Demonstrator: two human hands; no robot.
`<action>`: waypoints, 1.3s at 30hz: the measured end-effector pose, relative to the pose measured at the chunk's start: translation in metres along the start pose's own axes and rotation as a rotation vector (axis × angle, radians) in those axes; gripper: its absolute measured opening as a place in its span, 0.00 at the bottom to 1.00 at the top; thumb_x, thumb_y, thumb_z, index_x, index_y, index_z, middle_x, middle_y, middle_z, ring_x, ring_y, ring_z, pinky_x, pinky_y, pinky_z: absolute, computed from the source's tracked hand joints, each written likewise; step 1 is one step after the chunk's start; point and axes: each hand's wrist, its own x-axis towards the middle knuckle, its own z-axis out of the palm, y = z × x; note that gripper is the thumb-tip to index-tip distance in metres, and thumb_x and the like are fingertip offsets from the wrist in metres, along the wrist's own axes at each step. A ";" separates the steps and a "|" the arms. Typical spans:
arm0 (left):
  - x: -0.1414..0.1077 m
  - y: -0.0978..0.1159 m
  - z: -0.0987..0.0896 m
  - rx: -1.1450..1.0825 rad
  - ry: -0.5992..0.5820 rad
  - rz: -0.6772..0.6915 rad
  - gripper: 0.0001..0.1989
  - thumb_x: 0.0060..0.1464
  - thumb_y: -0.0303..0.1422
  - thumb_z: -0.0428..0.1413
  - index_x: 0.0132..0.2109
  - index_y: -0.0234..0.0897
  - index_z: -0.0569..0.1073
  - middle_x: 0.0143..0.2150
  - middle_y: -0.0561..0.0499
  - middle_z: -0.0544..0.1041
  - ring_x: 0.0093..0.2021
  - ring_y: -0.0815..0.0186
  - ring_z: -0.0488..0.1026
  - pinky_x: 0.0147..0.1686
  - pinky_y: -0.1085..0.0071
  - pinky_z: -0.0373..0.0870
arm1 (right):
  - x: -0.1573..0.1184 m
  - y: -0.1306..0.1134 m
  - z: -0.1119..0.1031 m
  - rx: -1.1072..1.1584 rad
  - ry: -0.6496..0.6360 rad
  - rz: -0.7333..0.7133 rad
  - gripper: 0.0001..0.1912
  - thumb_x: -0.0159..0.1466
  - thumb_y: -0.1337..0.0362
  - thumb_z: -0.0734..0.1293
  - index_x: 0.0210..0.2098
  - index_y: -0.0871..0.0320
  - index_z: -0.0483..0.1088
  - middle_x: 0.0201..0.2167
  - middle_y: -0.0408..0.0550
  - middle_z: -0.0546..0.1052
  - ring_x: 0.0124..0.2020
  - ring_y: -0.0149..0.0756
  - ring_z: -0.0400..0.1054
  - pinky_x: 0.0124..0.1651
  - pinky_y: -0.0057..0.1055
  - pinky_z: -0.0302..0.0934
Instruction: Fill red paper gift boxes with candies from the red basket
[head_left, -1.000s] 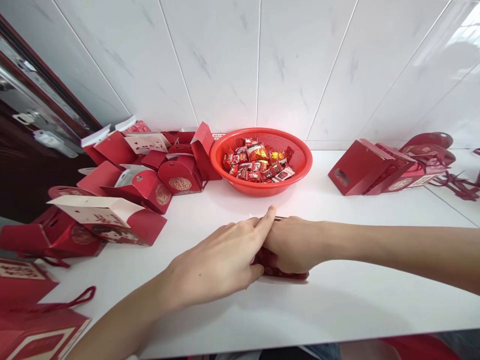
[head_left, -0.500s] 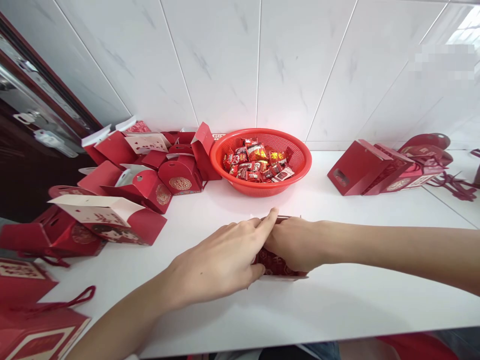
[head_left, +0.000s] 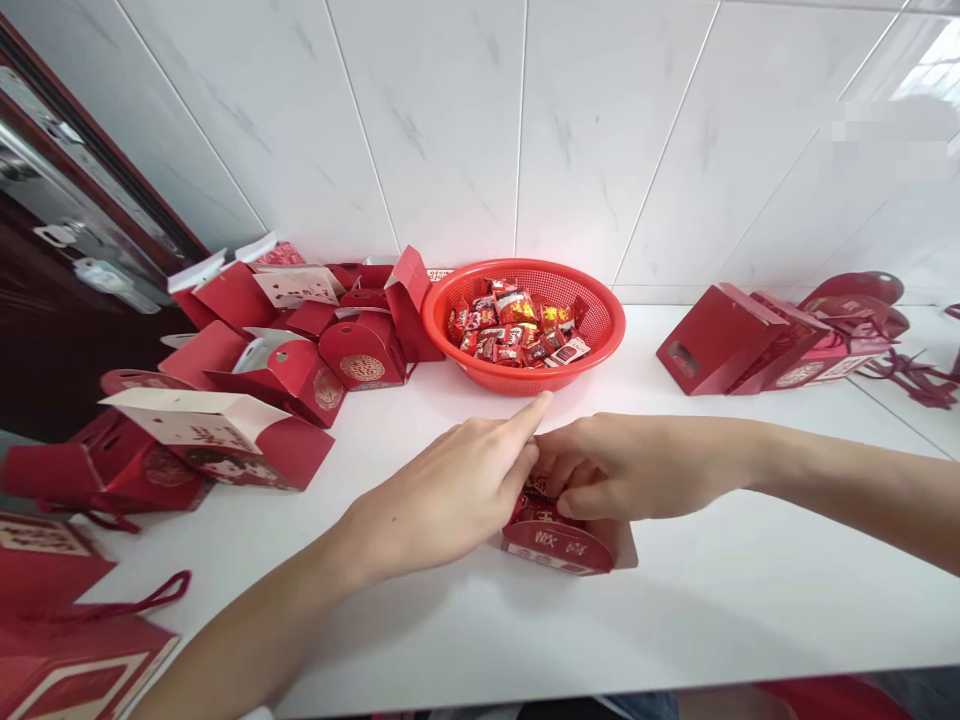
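A small red candy box [head_left: 559, 550] stands on the white table in front of me, its rounded front flap with light characters facing me. Dark red wrapped contents [head_left: 534, 510] show inside its top. My left hand [head_left: 442, 490] is closed against the box's left side, index finger stretched toward the back; its other fingers are mostly hidden. Over the box's top right bends my right hand [head_left: 626, 465], fingers curled inward and thumb at the opening. What lies between those fingers cannot be made out. Behind the box, a red plastic basket [head_left: 523, 382] holds wrapped candies [head_left: 517, 330].
Several red gift boxes [head_left: 296, 375] crowd the left side, some with open tops. At the right back, more red boxes [head_left: 716, 340] lean together beside dark red cords [head_left: 919, 380]. A tiled wall [head_left: 450, 130] rises behind the white table [head_left: 390, 640].
My right hand has drawn up and back from inside the box, and its curled fingers now show. The box's front flap has come into view. My left hand stays at the left side.
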 end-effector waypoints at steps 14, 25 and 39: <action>-0.002 0.006 0.001 -0.121 0.156 0.058 0.34 0.68 0.39 0.50 0.75 0.46 0.46 0.52 0.46 0.80 0.47 0.58 0.78 0.47 0.63 0.75 | -0.012 0.001 0.013 0.080 0.393 -0.040 0.07 0.62 0.72 0.62 0.28 0.58 0.65 0.21 0.38 0.67 0.22 0.28 0.59 0.25 0.26 0.54; -0.024 0.008 -0.003 0.194 -0.029 0.072 0.50 0.55 0.47 0.64 0.76 0.51 0.46 0.69 0.45 0.67 0.65 0.48 0.68 0.53 0.60 0.72 | 0.000 -0.005 0.027 -0.773 0.262 0.175 0.12 0.57 0.77 0.64 0.38 0.60 0.75 0.28 0.48 0.77 0.22 0.34 0.66 0.24 0.31 0.43; -0.024 0.005 -0.001 0.194 -0.035 0.109 0.51 0.56 0.48 0.63 0.76 0.50 0.42 0.71 0.45 0.64 0.68 0.49 0.64 0.56 0.60 0.70 | 0.007 -0.002 0.032 -0.850 0.234 0.126 0.08 0.59 0.75 0.69 0.40 0.62 0.74 0.35 0.53 0.79 0.29 0.42 0.74 0.25 0.31 0.51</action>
